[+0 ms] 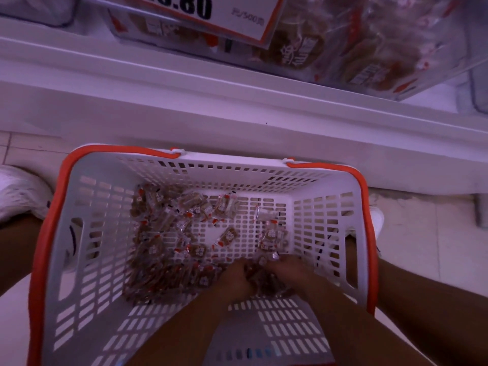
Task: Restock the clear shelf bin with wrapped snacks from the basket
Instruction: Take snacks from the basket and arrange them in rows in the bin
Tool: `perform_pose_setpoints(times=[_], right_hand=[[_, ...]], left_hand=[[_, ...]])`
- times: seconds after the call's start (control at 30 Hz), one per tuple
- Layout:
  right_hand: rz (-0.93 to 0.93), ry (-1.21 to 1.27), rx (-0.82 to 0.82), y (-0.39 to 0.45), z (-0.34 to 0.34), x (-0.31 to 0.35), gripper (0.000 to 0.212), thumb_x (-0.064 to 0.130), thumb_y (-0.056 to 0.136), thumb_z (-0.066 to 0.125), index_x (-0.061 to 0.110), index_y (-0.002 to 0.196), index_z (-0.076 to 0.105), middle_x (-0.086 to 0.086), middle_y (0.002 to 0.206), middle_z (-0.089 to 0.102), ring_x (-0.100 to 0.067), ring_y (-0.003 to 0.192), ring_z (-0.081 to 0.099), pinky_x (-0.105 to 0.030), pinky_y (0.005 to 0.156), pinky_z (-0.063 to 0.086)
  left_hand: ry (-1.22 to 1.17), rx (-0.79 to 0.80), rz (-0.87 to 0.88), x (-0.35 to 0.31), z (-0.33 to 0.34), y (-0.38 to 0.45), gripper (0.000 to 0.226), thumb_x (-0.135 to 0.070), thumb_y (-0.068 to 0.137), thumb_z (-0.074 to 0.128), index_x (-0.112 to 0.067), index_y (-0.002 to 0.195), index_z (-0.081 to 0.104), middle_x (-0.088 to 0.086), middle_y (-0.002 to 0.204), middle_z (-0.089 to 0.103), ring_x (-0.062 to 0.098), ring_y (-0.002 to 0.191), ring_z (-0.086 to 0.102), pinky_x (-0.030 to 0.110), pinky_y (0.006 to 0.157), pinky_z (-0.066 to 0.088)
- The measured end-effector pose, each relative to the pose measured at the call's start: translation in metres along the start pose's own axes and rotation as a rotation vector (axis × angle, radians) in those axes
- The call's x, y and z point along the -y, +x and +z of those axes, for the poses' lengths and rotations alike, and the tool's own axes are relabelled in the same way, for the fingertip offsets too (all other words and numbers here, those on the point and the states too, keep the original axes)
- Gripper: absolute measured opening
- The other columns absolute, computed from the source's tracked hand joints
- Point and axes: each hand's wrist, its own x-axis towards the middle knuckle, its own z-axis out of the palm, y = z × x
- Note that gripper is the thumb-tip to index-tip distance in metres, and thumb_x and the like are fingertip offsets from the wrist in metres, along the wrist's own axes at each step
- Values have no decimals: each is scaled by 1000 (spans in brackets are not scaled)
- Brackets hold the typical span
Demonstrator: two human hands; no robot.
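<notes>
A white slotted basket (79, 233) with an orange rim sits on the floor between my knees. Several small wrapped brown snacks (169, 223) lie scattered over its bottom. Both hands are down inside the basket at its near right. My left hand (235, 280) and my right hand (290, 270) are cupped together around a heap of wrapped snacks (260, 277), fingers curled into the pile. The clear shelf bin (435, 62) stands on the white shelf at the upper right, holding many of the same snacks.
A white shelf ledge (237, 101) runs across above the basket. A price card (211, 14) with an orange border hangs over the bin's left part. Another clear bin (37, 11) sits at the top left. White shoes (18, 191) flank the basket on the tiled floor.
</notes>
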Motion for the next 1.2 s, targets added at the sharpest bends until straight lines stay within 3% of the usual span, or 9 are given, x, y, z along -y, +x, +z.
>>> perform_pose_setpoints(times=[0.13,0.3,0.4,0.6,0.77,0.9,1.03,1.13,1.2], right_hand=[[4,156,63,-3,5,12,8,22,87,71,22,82,77,1,76,76,-14,66,71,-25,56,54],[-108,247,148,-30,-3,60,20,23,87,72,17,105,69,-7,90,69,-22,78,68,-37,71,56],[-262,229,220,-65,-11,97,18,24,87,73,14,102,71,-11,90,71,-22,75,66,-34,66,55],[-560,321,380,-191,-40,152,32,34,84,69,8,103,71,-18,89,63,-23,71,57,-29,59,44],[-717,393,442,-289,-29,145,24,39,81,72,18,91,74,-11,75,66,-19,56,62,-21,42,41],[-674,435,393,-317,-5,148,20,38,83,71,17,81,72,-10,69,66,-14,45,54,-15,37,29],[-680,394,359,-321,-6,161,19,38,86,70,18,83,68,-12,66,63,-16,46,49,-14,35,26],[-703,306,434,-322,-17,170,19,39,84,72,20,83,72,-9,68,67,-15,47,52,-15,36,27],[-768,178,471,-318,-30,173,17,36,85,73,19,85,75,-9,72,69,-18,53,57,-20,41,32]], left_hand=[[-10,-90,57,9,-15,-2,18,1,83,63,-16,82,58,-2,79,54,17,78,55,21,69,44],[-288,-193,-15,-14,-89,-29,25,-3,77,77,-16,77,56,-6,64,63,-4,52,59,11,49,44],[-398,-182,83,-55,-145,-64,22,-6,82,76,-11,75,56,1,63,63,11,62,61,21,62,45],[-611,-486,351,-143,-202,-181,21,-9,92,67,-21,107,60,2,85,64,5,58,59,15,48,48],[-771,-589,547,-174,-178,-242,25,-13,95,63,-26,116,59,8,98,71,16,77,65,24,65,54],[-1183,-444,486,-190,-174,-258,25,-10,94,60,-21,117,58,22,100,71,34,82,67,42,72,53],[-1155,-296,480,-197,-193,-267,49,-33,92,64,-5,130,52,32,121,63,47,109,63,59,98,49],[-1125,-310,522,-198,-198,-268,52,-8,81,75,-10,127,50,31,111,65,38,83,65,43,58,58],[-1157,-377,529,-197,-205,-265,46,0,80,74,-16,118,54,21,92,67,28,63,61,32,49,51]])
